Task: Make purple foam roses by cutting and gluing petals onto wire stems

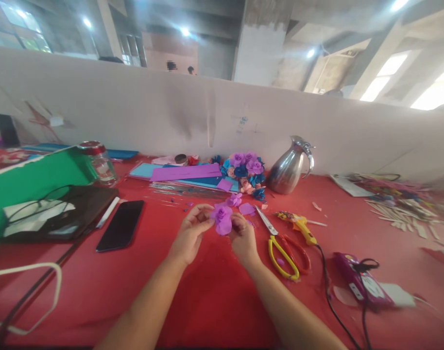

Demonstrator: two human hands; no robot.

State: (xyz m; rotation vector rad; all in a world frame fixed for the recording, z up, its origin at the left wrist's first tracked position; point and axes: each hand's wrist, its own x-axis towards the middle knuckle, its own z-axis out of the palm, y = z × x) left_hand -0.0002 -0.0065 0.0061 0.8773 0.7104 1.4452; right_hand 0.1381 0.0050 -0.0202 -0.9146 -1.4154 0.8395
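Between my two hands is a purple paper flower [222,218], held above the red table. My left hand [193,231] pinches its left side with thumb and fingers. On the other side my right hand [243,238] grips the flower's edge, its fingertips partly hidden. Just behind lies another purple paper flower [234,199], with loose purple petals [247,209] beside it. Scissors [285,248] with one yellow and one red handle rest to the right of my right hand, blades apart. A yellow glue gun [304,229] lies beyond them.
Behind my hands are a pile of paper flowers [246,167], purple paper strips [187,171] and a steel jug [287,167]. At left are a phone [120,226], a glass jar [103,165] and a green box [43,187]. A purple power strip [360,282] with cables lies right.
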